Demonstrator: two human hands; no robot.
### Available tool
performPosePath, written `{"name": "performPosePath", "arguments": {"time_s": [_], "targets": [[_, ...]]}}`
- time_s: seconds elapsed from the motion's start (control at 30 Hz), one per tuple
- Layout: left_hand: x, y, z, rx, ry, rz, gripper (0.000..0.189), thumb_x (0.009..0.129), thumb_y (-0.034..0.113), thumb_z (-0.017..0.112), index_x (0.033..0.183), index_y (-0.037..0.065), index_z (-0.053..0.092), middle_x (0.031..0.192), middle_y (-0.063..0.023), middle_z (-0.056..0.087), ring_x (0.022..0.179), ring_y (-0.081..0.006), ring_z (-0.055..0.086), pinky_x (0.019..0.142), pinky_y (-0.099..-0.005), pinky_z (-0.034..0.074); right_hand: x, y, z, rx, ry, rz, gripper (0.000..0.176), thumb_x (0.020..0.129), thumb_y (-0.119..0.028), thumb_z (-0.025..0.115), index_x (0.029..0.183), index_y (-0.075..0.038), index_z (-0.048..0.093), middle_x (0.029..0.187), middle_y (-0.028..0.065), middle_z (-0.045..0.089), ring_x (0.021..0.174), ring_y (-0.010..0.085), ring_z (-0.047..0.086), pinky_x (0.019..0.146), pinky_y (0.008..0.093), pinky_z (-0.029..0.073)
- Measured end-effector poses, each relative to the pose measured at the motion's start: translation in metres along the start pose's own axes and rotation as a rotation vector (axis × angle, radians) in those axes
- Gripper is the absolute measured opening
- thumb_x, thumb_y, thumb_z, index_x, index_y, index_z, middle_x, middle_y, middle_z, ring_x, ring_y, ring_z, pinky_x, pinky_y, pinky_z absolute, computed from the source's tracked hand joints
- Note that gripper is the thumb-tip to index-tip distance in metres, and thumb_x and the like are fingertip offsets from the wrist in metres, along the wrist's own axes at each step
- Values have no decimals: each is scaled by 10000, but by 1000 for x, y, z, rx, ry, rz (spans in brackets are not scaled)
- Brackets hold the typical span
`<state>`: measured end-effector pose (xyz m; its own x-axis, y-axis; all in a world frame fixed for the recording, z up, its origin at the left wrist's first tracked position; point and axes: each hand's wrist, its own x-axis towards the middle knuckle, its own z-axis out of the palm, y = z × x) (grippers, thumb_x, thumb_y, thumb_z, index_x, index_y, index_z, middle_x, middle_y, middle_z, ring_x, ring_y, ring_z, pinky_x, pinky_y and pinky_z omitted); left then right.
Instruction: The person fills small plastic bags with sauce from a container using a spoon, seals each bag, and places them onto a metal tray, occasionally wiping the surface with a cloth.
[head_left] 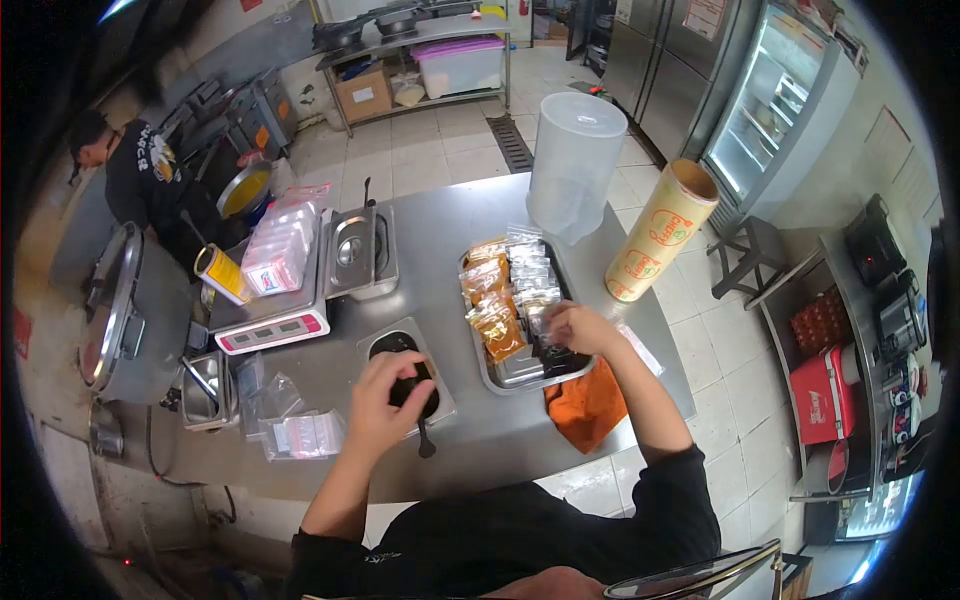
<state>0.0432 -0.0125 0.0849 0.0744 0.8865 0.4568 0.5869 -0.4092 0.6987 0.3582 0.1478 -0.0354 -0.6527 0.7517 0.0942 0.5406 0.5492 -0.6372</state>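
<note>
My left hand (385, 392) hovers over a steel container (446, 402) of dark liquid, its thumb and fingers apart with nothing visible between them. A dark spoon handle (426, 440) sticks out on the near side of that container. Over the right side of a steel tray (492, 378), my right hand (582, 328) has its fingers closed at the top of a small clear bag of dark sauce (552, 358). Several bags of orange sauce (494, 315) fill the tray's left side, and dark-filled bags (530, 268) lie along the right.
An orange cloth (586, 405) lies beside the tray. Behind stand a tall translucent container (575, 165) and a printed film roll (655, 240). Left are a scale (275, 330) bearing packs of bags (285, 240), a lidded steel pan (360, 250) and loose plastic bags (300, 430). A co-worker (150, 180) stands far left.
</note>
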Motion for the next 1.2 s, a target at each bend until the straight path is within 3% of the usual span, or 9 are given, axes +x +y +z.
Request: {"name": "performPosePath", "arguments": {"time_s": [0.23,0.5,0.63,0.73,0.83,0.9,1.03,1.1,1.2], "targets": [[-118,-105,-62,283,234,-446,227,774,55,677,990,20,617,813,-101,575,754,-231,560,689,-317,456,3,26,8,-272,-179,113,111,702,-146,723,803,-100,720,863,130,655,899,316,618,839,385,485],[-191,-169,-63,681,213,-637,370,737,201,735,1055,38,639,1048,-169,606,975,-351,568,866,-416,465,1,-14,3,-487,224,-144,51,745,-103,631,774,-105,674,827,41,647,821,231,608,810,388,417],[-188,-165,-61,609,199,-664,342,740,224,737,1017,45,650,1027,-145,615,970,-337,572,850,-405,471,2,-18,17,-483,250,-114,190,721,-95,658,911,-97,643,932,51,645,921,256,596,873,410,409],[-196,-179,-57,549,287,-707,211,780,202,697,912,38,682,927,-130,651,901,-314,599,802,-392,484,-3,-42,22,-544,229,73,500,689,-60,688,1172,-89,565,1286,154,468,1199,323,431,1012,466,329],[-194,-183,-62,446,394,-770,178,793,201,681,820,27,701,843,-132,669,826,-285,624,746,-368,497,-10,-71,17,-351,478,112,443,724,-13,658,1155,-58,565,1232,176,502,1121,353,493,956,430,387],[-192,-188,-68,161,467,-1044,180,771,202,699,829,31,706,829,-131,668,768,-271,636,693,-347,502,-13,-100,12,-282,551,85,402,732,16,642,1124,-46,576,1186,169,531,1091,342,516,946,407,398],[-195,-208,-82,98,346,-1025,180,750,205,711,821,40,708,818,-131,663,701,-258,640,638,-340,499,-4,-167,20,-53,659,-4,228,757,20,623,984,-7,617,1006,157,612,971,327,582,864,378,451],[-186,-198,-81,349,283,-684,180,748,208,706,844,56,707,833,-105,656,702,-269,637,628,-360,498,8,-203,33,2,566,-123,179,753,30,632,927,-10,627,943,140,630,933,303,603,830,372,465],[-183,-194,-77,394,216,-726,201,764,215,690,913,81,690,856,-94,641,762,-280,631,655,-378,498,17,-237,54,141,484,-248,156,740,25,667,889,-19,654,927,126,635,856,279,629,750,336,496]]}}
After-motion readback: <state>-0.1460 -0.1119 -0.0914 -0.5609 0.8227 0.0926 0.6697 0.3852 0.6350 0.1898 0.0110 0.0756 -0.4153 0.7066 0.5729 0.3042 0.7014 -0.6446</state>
